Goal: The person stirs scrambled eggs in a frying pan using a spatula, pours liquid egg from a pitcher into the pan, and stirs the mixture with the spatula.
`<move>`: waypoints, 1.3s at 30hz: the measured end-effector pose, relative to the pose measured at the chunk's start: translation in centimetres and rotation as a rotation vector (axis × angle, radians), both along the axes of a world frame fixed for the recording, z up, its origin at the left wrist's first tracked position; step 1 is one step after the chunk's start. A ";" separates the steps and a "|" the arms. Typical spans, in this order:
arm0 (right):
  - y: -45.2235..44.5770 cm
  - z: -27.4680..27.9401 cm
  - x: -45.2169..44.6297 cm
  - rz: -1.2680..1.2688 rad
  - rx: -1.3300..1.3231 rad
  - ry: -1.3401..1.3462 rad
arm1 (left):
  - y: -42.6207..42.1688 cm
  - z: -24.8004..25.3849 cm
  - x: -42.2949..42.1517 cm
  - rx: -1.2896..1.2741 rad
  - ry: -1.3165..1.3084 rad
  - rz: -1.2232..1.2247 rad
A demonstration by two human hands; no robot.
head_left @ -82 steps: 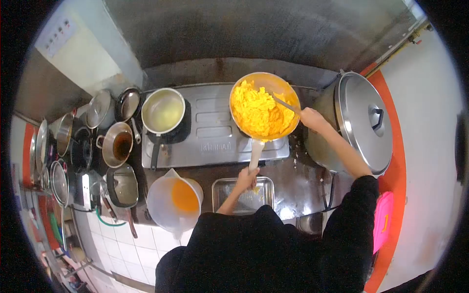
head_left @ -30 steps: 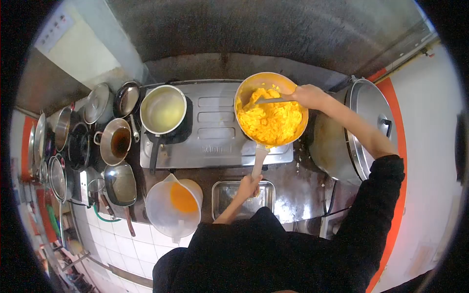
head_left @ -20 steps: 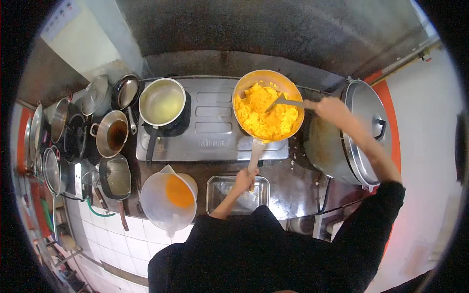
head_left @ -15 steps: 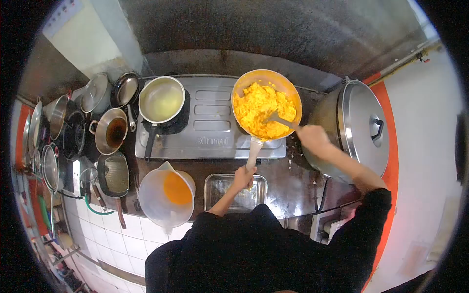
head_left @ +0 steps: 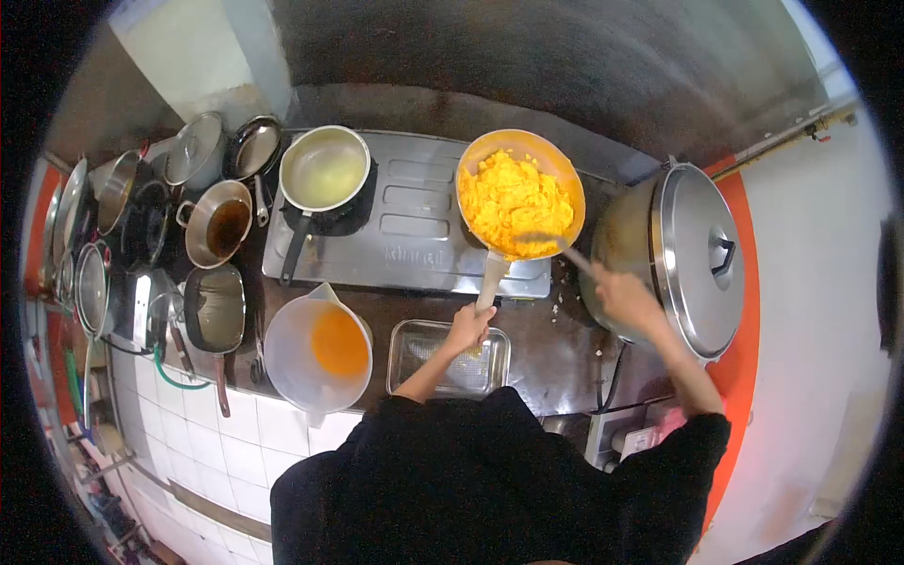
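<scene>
My left hand (head_left: 470, 328) is wrapped round the pale handle (head_left: 492, 281) of a frying pan (head_left: 556, 162) on the right side of the stove. Yellow scrambled egg (head_left: 516, 196) fills much of the pan in a heaped, lumpy mass. In my right hand (head_left: 623, 299), closed and slightly blurred, is a spatula (head_left: 576, 258); its blade lies against the egg at the pan's near right edge. The far end of the spatula's grip is hidden by my fingers.
A saucepan (head_left: 353, 149) with yellowish liquid sits on the stove's (head_left: 414, 259) left side. Nearer me are a jug (head_left: 287, 363) with orange liquid and a wire-mesh tray (head_left: 400, 363). A large lidded pot (head_left: 692, 240) stands close on the right; several pans crowd the left.
The spatula's blade has moved from within the egg to the pan's near edge, and my right hand has shifted right and nearer to me. My left hand keeps its hold.
</scene>
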State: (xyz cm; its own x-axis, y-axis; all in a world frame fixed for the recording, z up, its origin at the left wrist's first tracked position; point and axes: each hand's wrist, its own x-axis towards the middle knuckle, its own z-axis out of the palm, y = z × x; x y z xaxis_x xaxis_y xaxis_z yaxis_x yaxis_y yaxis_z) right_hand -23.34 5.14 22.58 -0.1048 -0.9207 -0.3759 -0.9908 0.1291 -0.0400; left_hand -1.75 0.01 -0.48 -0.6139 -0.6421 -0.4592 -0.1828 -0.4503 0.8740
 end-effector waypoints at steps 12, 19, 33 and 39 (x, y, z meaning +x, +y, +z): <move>-6.5 -10.7 -1.3 -0.199 -0.145 0.123 | 0.2 0.2 -0.2 -0.020 -0.013 -0.003; -6.8 -6.2 -11.0 0.304 -0.453 -0.205 | -0.2 -0.4 -0.1 -0.008 -0.032 -0.018; -5.7 -8.3 -6.8 -0.071 -0.030 0.176 | -0.3 1.2 0.2 0.101 -0.028 -0.013; -8.2 -2.0 -11.6 -0.280 0.217 -0.025 | -0.3 0.9 0.3 0.065 -0.027 0.021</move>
